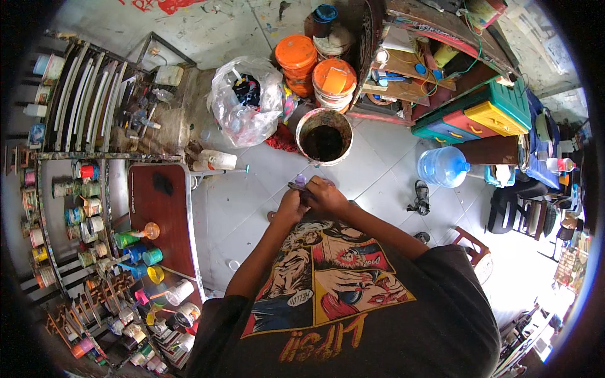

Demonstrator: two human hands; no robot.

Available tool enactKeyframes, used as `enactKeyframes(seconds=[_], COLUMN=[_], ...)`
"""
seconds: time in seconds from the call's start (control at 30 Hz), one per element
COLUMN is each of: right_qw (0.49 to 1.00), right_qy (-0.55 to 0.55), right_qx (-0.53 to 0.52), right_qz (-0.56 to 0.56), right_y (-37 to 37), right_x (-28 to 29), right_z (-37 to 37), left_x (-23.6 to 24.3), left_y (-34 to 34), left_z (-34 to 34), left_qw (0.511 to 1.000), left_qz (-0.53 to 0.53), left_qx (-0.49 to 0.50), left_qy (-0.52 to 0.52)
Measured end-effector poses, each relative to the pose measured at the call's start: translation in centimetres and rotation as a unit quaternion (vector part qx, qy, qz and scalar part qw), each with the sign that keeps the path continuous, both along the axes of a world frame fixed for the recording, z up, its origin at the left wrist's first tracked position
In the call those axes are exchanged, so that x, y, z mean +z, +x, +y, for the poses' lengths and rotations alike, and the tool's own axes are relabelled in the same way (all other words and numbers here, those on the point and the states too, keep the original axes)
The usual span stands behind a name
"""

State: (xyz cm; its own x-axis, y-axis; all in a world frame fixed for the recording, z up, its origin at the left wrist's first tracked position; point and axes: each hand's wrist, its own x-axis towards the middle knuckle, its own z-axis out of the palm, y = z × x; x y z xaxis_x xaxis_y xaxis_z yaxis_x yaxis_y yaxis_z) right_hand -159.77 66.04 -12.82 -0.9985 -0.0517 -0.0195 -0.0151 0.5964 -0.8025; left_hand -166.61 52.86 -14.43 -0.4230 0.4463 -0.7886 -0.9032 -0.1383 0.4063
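Observation:
My left hand [291, 206] and my right hand [326, 196] are close together in front of my chest, fingers closed around a small thing between them. Part of it shows as a pale purple piece [300, 180] above the fingers, with something dark next to it; its kind cannot be made out. Just beyond the hands a round paint-stained bucket [301, 140] stands on the floor with dark contents inside. Neither hand touches the bucket.
Behind the bucket are orange-lidded pails [295, 53] and a clear plastic bag [220, 104]. A brown table [148, 195] and racks of paint jars stand left. Right are a blue water jug [440, 167], a sandal [420, 196] and a coloured drawer unit [495, 120].

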Motion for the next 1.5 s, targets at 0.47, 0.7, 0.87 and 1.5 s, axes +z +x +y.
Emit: enactKeyframes(seconds=[0.47, 0.7, 0.87, 1.5], right_qw=[0.937, 0.873, 0.851, 0.983], right_qy=[-0.070, -0.114, -0.121, -0.120], right_qx=[-0.318, -0.474, -0.510, 0.003], right_qz=[0.129, 0.018, -0.030, -0.139], right_y=[0.7, 3.9, 6.5, -4.1], right_x=[0.5, -2.2, -4.2, -4.4], right_z=[5.3, 10.8, 12.5, -4.4], left_x=[0.7, -5.3, -1.5, -4.7], left_y=[-2.8, -7.9, -7.5, 24.5], left_z=[7.7, 9.9, 5.7, -25.3], left_qw=[0.955, 0.975, 0.983, 0.842], left_qz=[0.232, 0.124, 0.053, 0.185], left_qx=[-0.151, -0.149, -0.045, 0.414], left_qy=[-0.110, -0.107, 0.172, -0.292])
